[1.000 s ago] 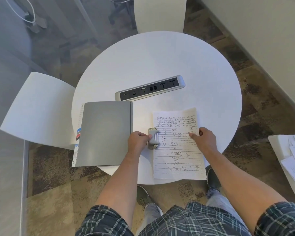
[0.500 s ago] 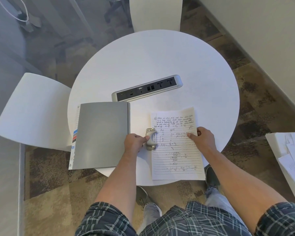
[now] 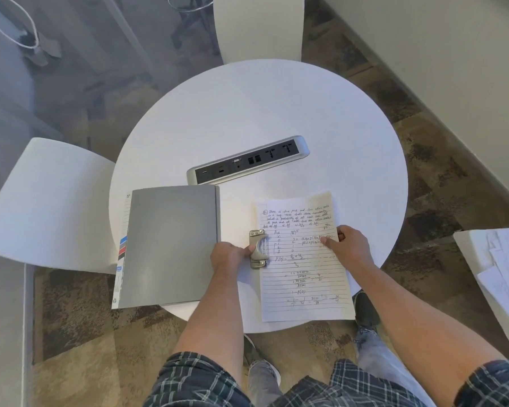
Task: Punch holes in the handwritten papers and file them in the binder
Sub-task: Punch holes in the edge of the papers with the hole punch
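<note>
Head view: the left hand is closed around a small grey metal two-hole punch, seated on the left margin of the lined handwritten sheets, probably to place the holes. These are pinned flat by the right hand, fingers pressed down. A closed grey binder lies just left on the round white table.

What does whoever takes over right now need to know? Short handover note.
Left hand: grip on the hole punch, set on the left edge of the handwritten paper.
Right hand: pressing the paper flat.
Binder: closed, left of the paper, on the round table.
Done: punch lined up.
Left: punch, open binder, file. More papers lie at far right.
</note>
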Available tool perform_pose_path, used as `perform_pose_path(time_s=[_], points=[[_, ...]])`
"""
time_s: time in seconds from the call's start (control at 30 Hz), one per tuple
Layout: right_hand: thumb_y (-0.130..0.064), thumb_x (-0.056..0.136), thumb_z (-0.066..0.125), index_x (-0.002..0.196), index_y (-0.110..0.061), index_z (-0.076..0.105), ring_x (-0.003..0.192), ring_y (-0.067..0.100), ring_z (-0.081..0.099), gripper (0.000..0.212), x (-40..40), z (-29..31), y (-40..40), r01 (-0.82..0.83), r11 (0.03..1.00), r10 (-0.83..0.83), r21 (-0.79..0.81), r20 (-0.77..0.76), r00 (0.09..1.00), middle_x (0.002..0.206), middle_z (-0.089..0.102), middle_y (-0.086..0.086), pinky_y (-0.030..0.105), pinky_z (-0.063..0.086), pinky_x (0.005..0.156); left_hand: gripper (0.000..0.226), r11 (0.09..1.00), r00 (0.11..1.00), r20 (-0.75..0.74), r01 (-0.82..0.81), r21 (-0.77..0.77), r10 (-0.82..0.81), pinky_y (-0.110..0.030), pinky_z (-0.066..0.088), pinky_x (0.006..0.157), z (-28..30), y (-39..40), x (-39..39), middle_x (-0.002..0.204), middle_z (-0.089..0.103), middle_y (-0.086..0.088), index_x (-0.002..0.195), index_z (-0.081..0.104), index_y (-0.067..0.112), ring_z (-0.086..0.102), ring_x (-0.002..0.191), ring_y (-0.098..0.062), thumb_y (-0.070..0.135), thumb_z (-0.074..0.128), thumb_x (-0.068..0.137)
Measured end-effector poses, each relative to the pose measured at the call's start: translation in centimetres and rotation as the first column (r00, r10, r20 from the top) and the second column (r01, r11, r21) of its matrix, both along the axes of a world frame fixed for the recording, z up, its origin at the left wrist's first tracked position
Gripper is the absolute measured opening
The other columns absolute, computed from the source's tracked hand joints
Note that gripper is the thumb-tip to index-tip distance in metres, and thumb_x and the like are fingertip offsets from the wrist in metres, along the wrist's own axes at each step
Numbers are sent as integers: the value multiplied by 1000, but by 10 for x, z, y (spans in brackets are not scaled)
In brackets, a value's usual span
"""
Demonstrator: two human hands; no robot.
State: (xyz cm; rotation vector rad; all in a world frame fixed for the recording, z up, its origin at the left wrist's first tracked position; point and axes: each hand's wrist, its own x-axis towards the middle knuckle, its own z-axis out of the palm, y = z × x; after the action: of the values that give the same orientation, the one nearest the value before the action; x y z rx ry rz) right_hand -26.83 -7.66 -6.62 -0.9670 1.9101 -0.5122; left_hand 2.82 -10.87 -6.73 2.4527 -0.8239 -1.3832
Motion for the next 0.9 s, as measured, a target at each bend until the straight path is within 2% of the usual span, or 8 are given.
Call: perform_pose_path(time_s=[0.13, 0.27, 0.33, 0.4, 0.53, 0.63, 0.73, 0.9], points=[[-33, 91, 79, 100, -8, 68, 94, 30, 73, 29, -2, 4, -3, -26, 1000, 26, 7, 23, 999, 99, 77, 10, 46, 59, 83, 46, 997, 994, -113, -6, 71, 14, -30, 40, 57, 13, -6, 3, 63, 59, -11, 66, 55, 9, 45, 54, -22, 31, 95, 69], [-37, 92, 77, 101, -10, 70, 94, 32, 73, 29, -9, 9, -3, -57, 998, 56, 17, 56, 997, 98, 77, 10, 46, 59, 83, 42, 994, 949, -299, -74, 82, 96, -34, 47, 68, 29, 4, 10, 80, 64, -5, 85, 62, 14, 59, 70, -21, 39, 94, 71], [-39, 92, 76, 98, -12, 70, 93, 32, 73, 29, -12, 9, -1, -64, 998, 63, 12, 60, 996, 96, 77, 9, 43, 58, 81, 44, 995, 947, -306, -100, 18, 101, -35, 46, 71, 30, 11, 10, 84, 66, -5, 89, 64, 14, 61, 76, -20, 44, 92, 72], [-38, 94, 75, 97, -13, 70, 92, 29, 73, 25, -13, 11, 0, -67, 998, 67, 0, 55, 996, 93, 76, 5, 42, 57, 80, 41, 994, 954, -294, -78, -73, 53, -30, 41, 63, 31, 16, 5, 80, 64, -5, 85, 63, 14, 58, 72, -21, 43, 90, 75], [-31, 98, 71, 99, -9, 69, 92, 29, 73, 22, -14, 16, 1, -56, 998, 56, -14, 22, 998, 95, 76, 5, 46, 60, 84, 28, 968, 973, -224, 0, -253, -58, -24, 36, 51, 23, 24, -9, 69, 64, 0, 74, 65, 15, 55, 60, -16, 27, 90, 77], [-28, 99, 69, 103, -3, 68, 94, 35, 72, 26, -21, 17, 1, -14, 999, 14, -29, -15, 1000, 99, 77, 14, 50, 60, 86, 23, 969, 972, -232, -20, -247, -39, -25, 40, 55, 19, 23, -13, 73, 66, -4, 74, 64, 15, 58, 66, -22, 19, 86, 81], [-27, 101, 67, 105, -5, 68, 92, 31, 72, 22, -32, 22, 3, 21, 999, -22, -30, -22, 1000, 99, 76, 9, 42, 57, 81, 23, 974, 967, -250, -9, -225, -48, -25, 43, 55, 19, 19, -15, 76, 67, -10, 73, 63, 14, 62, 71, -26, 14, 84, 84], [-30, 101, 67, 100, -9, 67, 88, 29, 73, 21, -49, 23, 7, 68, 997, -68, -30, -23, 997, 96, 76, 6, 48, 61, 83, 14, 978, 966, -236, 55, -202, -103, -30, 51, 60, 19, 14, -16, 79, 71, -16, 79, 67, 14, 66, 69, -28, 10, 76, 88]])
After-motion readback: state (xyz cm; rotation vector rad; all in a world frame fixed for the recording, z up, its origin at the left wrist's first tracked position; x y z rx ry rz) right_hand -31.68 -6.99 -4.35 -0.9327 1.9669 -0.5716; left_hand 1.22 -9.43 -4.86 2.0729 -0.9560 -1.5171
